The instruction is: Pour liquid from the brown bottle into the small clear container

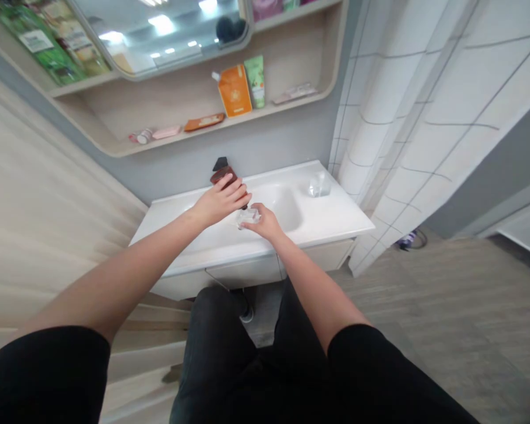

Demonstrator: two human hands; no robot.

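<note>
Over the white sink point(287, 206), my left hand point(221, 202) is wrapped around a dark reddish-brown bottle point(223, 175). The bottle is tilted, its dark narrow end pointing down and right. Just below that end, my right hand point(266, 224) grips a small clear container point(248, 217) between thumb and fingers. Whether the bottle touches the container, and whether anything flows between them, I cannot tell. Much of the bottle is hidden by my left hand. A black object point(220, 163) shows right behind the bottle at the wall side.
Another clear container point(319, 185) stands on the counter's right end. Above the sink, a wall shelf point(287, 109) holds an orange pouch point(235, 91), a green tube point(255, 81) and several small items, with a mirror point(172, 35) over it. Curtains hang left point(48, 194) and right point(380, 106).
</note>
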